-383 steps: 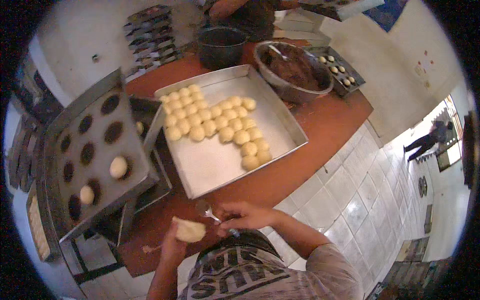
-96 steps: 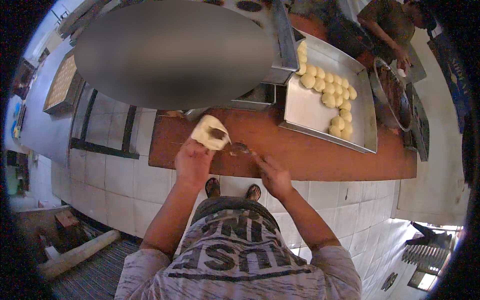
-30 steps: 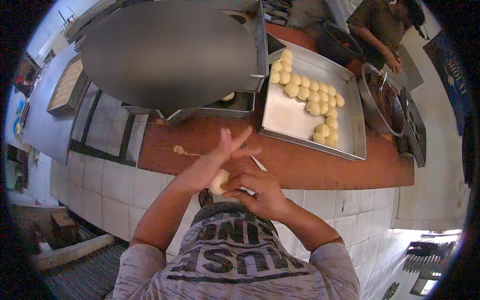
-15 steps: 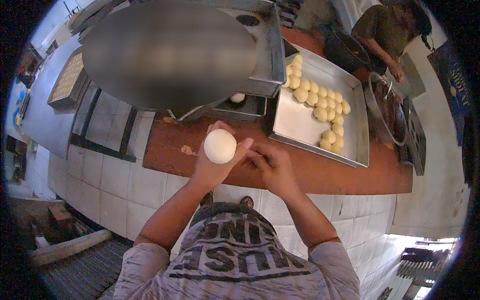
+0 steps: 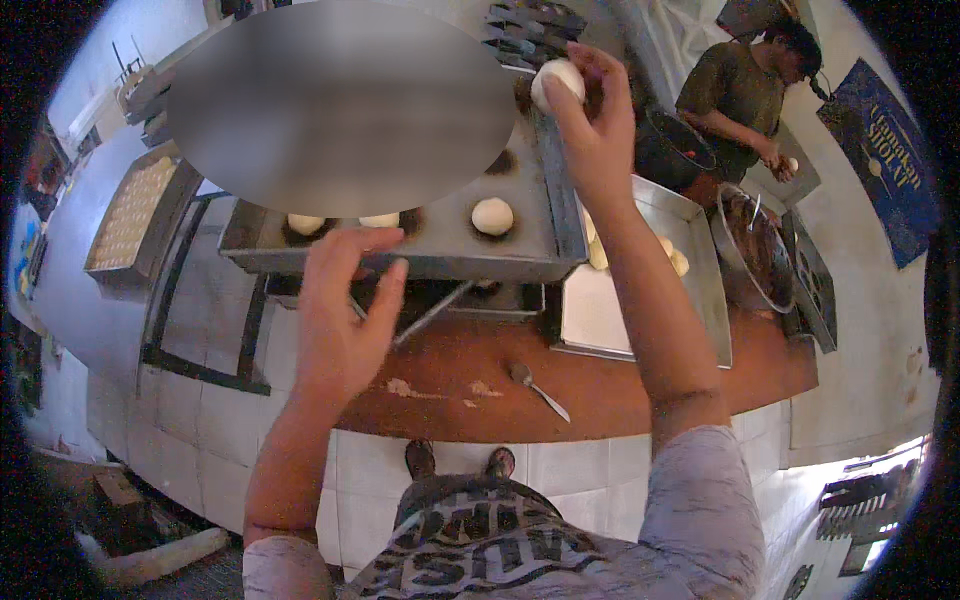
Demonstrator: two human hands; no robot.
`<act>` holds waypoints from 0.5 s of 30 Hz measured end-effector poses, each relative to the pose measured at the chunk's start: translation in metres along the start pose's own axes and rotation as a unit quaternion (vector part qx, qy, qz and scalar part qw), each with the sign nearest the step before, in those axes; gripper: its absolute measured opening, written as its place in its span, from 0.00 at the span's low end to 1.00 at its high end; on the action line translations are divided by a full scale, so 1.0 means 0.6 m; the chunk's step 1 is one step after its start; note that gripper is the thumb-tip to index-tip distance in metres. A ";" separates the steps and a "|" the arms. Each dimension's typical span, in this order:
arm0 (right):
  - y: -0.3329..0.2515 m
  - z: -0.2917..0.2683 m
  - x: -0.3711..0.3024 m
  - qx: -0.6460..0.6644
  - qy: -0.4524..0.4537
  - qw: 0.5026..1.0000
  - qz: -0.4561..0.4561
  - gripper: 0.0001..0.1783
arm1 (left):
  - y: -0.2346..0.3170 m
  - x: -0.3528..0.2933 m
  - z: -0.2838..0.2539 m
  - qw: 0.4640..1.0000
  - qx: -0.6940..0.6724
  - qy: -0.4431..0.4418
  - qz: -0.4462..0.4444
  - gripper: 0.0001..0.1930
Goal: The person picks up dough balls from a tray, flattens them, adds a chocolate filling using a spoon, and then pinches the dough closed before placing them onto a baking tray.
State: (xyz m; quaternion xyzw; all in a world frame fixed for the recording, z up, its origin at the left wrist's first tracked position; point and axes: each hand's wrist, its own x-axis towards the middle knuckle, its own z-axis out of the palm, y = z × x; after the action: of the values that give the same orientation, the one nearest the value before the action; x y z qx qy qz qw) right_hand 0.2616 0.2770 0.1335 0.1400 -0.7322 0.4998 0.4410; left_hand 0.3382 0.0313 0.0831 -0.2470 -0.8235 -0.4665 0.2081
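A smooth white dough ball (image 5: 556, 88) is pinched between the thumb and fingers of my right hand (image 5: 600, 135), raised by the far right corner of a grey metal baking tray (image 5: 420, 265). In that tray a white dough ball (image 5: 492, 216) rests on a dark round spot, and two more show partly along its near side. My left hand (image 5: 350, 300) is at the tray's front edge, thumb and fingers apart, holding nothing. A blurred grey patch hides much of the tray.
A spoon (image 5: 540, 390) lies on the reddish-brown table (image 5: 450, 400). Right of the tray, a metal pan (image 5: 600, 315) holds yellow balls, partly behind my right forearm. A bowl (image 5: 755, 245) of dark filling stands farther right, near another person (image 5: 735, 100). At left is a filled box (image 5: 135, 210).
The white dough ball has gone from my left hand to my right, which has moved up and far over the tray's corner. My left hand has moved left and opened. The spoon now shows.
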 end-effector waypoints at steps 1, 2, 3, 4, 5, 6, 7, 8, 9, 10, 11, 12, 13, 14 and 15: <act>0.036 0.008 0.023 -0.065 0.045 0.996 -0.034 0.22 | -0.010 0.016 -0.010 1.000 -0.005 -0.003 0.011 0.11; 0.084 0.017 0.022 -0.199 0.003 0.980 -0.009 0.22 | -0.023 0.035 -0.012 1.000 -0.014 -0.007 0.023 0.11; 0.131 0.029 0.011 -0.326 -0.039 0.945 0.020 0.22 | -0.035 0.053 -0.012 0.999 -0.019 -0.012 0.031 0.12; 0.158 0.037 -0.004 -0.358 -0.126 0.925 0.030 0.23 | -0.049 0.071 -0.009 0.999 -0.027 -0.035 0.030 0.12; 0.172 0.038 -0.016 -0.391 -0.208 0.896 0.040 0.24 | -0.061 0.095 0.000 0.997 -0.037 -0.059 0.034 0.13; 0.186 0.029 -0.019 -0.422 -0.287 0.858 0.053 0.25 | -0.067 0.121 0.013 0.994 -0.051 -0.086 0.039 0.14; 0.170 0.022 0.002 -0.323 -0.180 0.927 0.055 0.24 | -0.072 0.144 0.031 0.990 -0.028 -0.134 0.038 0.15; 0.117 0.014 0.017 -0.287 -0.128 0.949 0.032 0.22 | -0.078 0.166 0.037 0.984 0.003 -0.172 0.035 0.17; 0.046 0.001 0.016 -0.246 -0.077 0.966 0.010 0.20 | -0.081 0.184 0.039 0.977 0.037 -0.210 0.028 0.18; -0.010 -0.017 0.006 -0.153 -0.045 0.987 0.006 0.18 | -0.087 0.200 0.054 0.971 0.060 -0.229 0.029 0.19; -0.053 -0.045 -0.017 -0.069 -0.007 0.998 0.000 0.16 | -0.092 0.219 0.083 0.965 0.077 -0.250 0.036 0.20; -0.079 -0.076 -0.053 -0.081 -0.011 0.996 0.023 0.14 | -0.097 0.239 0.117 0.958 0.090 -0.270 0.048 0.21; -0.106 -0.110 -0.091 -0.094 -0.014 0.995 0.043 0.12 | -0.107 0.260 0.153 0.952 0.105 -0.272 0.096 0.22; -0.106 -0.138 -0.142 -0.094 -0.062 0.990 0.087 0.09 | -0.132 0.277 0.179 0.945 0.129 -0.270 0.136 0.22; -0.117 -0.162 -0.192 -0.086 -0.094 0.980 0.155 0.08 | -0.145 0.290 0.214 0.935 0.144 -0.269 0.181 0.23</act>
State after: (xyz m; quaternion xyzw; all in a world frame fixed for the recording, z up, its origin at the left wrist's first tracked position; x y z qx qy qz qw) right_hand 0.4217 0.3004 0.0968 0.0330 -0.8235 0.4819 0.2976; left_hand 0.1338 0.1414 0.0633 -0.4756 -0.8483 -0.2136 0.0930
